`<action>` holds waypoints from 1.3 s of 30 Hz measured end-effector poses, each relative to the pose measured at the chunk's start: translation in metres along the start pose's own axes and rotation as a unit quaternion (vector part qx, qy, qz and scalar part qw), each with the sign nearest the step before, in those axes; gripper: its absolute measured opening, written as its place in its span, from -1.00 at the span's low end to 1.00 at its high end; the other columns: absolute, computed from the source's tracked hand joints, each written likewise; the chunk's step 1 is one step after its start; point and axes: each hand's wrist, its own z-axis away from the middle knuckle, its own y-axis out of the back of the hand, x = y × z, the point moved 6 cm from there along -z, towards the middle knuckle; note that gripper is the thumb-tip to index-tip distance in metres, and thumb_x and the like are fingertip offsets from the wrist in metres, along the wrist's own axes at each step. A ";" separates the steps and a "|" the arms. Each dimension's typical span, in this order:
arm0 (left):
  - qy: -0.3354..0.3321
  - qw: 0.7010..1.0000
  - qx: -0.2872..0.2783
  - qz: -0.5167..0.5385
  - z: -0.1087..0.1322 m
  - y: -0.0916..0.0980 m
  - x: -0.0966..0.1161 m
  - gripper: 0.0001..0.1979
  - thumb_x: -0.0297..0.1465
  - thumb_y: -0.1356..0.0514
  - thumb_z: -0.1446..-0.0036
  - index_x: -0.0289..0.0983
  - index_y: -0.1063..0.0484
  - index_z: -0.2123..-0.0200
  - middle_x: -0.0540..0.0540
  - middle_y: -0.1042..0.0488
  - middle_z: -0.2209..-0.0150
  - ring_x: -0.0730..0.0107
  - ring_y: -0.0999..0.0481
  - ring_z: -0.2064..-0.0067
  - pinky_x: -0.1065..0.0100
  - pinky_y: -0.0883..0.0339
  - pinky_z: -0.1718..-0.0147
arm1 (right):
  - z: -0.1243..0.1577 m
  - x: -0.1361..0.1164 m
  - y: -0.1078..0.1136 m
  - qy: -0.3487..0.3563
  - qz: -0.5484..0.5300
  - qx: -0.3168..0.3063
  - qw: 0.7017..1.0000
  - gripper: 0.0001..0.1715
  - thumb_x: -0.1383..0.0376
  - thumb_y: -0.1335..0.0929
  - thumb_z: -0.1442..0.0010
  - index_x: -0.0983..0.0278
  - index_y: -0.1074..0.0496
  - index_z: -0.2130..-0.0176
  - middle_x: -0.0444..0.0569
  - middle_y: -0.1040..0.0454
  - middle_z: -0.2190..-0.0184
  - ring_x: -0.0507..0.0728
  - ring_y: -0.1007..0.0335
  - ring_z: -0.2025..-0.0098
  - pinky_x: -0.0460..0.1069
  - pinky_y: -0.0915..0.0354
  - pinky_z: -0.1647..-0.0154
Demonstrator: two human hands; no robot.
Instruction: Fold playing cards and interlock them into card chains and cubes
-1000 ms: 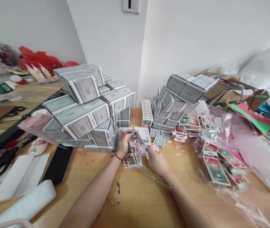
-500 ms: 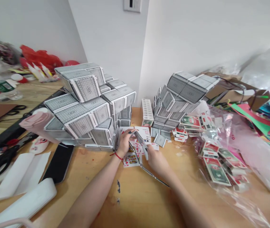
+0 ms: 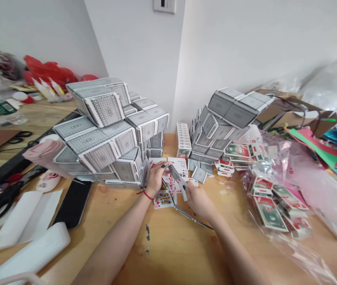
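Note:
My left hand, a red cord at its wrist, is closed on the upper end of a folded grey-backed playing card. My right hand pinches the lower end of that card from the right. Below the hands runs a thin, dark-edged strip, seen nearly edge-on; whether it joins the held card I cannot tell. Face-up playing cards lie on the table under and behind the hands. To the left rises a stack of box shapes built from grey-backed cards.
A second card-built stack stands at the right, beside a tall row of cards. Red and green card boxes lie in clear plastic. On the left are a black phone, scissors and a white roll.
The held card has tilted slightly, and my right hand has shifted a little to the right and down. My left hand stays almost where it was.

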 end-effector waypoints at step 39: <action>0.017 0.999 0.034 -0.002 0.003 -0.005 -0.002 -0.68 -0.38 0.01 -0.09 -0.31 -0.52 0.27 -0.16 -0.44 0.08 0.18 -0.40 0.02 0.20 -0.42 0.19 | -0.023 -0.028 0.009 -0.015 0.164 -0.030 0.986 -0.75 0.55 -0.21 -0.05 0.41 -0.33 0.24 0.18 -0.50 0.36 0.19 -0.46 0.33 -0.07 -0.13 0.43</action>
